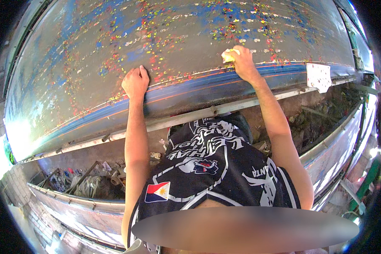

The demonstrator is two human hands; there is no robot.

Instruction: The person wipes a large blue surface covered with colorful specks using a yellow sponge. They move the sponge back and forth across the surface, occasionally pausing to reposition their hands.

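My left hand (135,83) rests as a closed fist on the near part of a long, dark grey table (93,89), thumb pointing away from me; nothing shows in it. Farther right, my right hand (244,63) grips a crumpled, pale yellow-white wad (230,55), perhaps a rag, and holds it at the table's surface. The fingertips on its underside are hidden. Specks of red, yellow, green and blue paint cover the tabletop around and beyond both hands. Among them run rows of small white printed marks (253,29).
Along the table's near edge runs a pale rail (169,122) in front of my body. A white sheet with red spots (318,77) hangs over that edge at the right. Behind me stands another long table (80,205), with scraps and debris (89,186) in a trough beside it.
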